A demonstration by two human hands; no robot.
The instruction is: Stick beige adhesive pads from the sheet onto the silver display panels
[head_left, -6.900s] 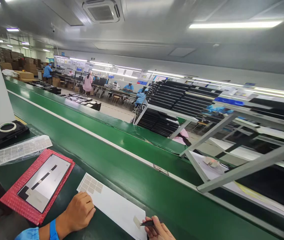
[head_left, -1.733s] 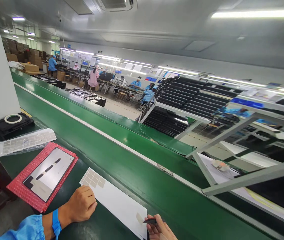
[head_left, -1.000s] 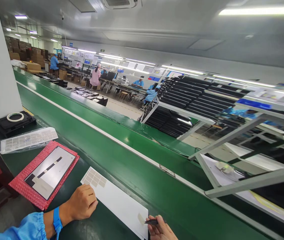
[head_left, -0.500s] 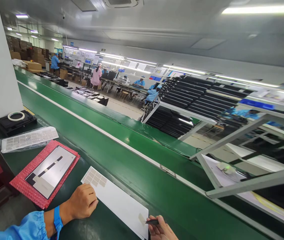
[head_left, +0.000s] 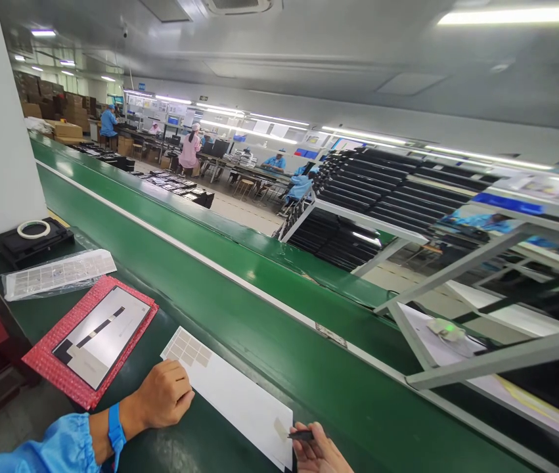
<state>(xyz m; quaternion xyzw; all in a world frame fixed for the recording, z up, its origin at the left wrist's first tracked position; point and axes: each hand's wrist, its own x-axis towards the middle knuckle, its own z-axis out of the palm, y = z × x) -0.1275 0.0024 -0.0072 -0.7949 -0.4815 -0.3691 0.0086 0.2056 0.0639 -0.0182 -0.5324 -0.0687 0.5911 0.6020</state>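
My left hand [head_left: 163,394] rests curled at the near edge of a long white sheet [head_left: 240,401], close to a grid of beige square pads [head_left: 189,348] stuck on that sheet. A blue wristband [head_left: 116,428] and a blue sleeve [head_left: 45,450] show at that arm. My right hand [head_left: 321,458] pinches black tweezers [head_left: 301,435] at the bottom edge of the view. Their tip sits right beside a single beige pad [head_left: 280,428] on the sheet. Left of the sheet, a display panel [head_left: 102,335] lies on a red bubble mat [head_left: 57,355].
A plastic bag of pad sheets [head_left: 60,274] and a black tray [head_left: 33,244] with a tape roll [head_left: 33,229] lie at left. A green conveyor [head_left: 210,289] runs beyond the bench. Metal racks of black panels [head_left: 387,197] stand at right; co-workers [head_left: 190,152] sit far off.
The whole view has drifted slightly as my head moved. Both hands and the tweezers hold nearly the same place on the sheet.
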